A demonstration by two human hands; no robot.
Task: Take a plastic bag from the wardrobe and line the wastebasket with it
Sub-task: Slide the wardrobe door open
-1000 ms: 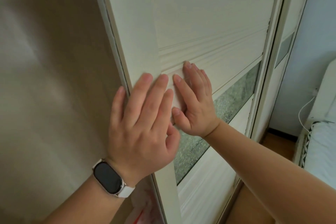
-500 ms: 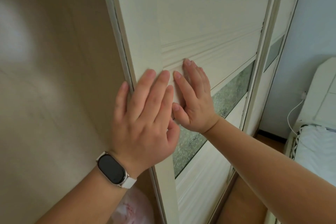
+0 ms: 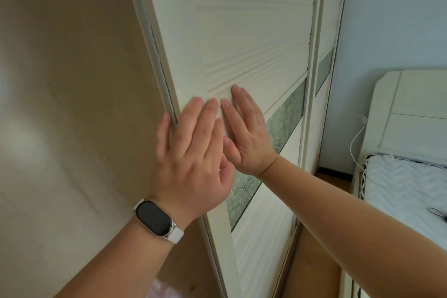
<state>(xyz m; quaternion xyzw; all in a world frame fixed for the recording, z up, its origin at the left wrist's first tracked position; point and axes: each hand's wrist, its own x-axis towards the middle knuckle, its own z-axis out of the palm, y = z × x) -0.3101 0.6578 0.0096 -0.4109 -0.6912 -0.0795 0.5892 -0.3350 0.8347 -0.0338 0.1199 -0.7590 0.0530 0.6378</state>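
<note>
A cream sliding wardrobe door [image 3: 242, 38] with grooved panels and a frosted patterned strip fills the middle. My left hand [image 3: 191, 152], with a dark watch on the wrist, lies flat on the door's left edge, its little finger hooked round the edge. My right hand [image 3: 246, 133] presses flat on the panel just to the right, fingers spread. Left of the door the wardrobe's beige inside [image 3: 72, 104] shows, blurred. A bit of pinkish-white plastic bag [image 3: 162, 290] peeks out at the bottom edge. The wastebasket is not in view.
A second door leaf and the frame [image 3: 321, 80] stand at the right of the sliding door. Past it is a pale blue wall. A white bed [image 3: 406, 191] with headboard and a white cable sits at the far right. Wooden floor [image 3: 312, 261] shows below.
The door has slid to the right under both flat hands, showing more of the wardrobe's inside. The view has shifted right too, bringing more of the bed in.
</note>
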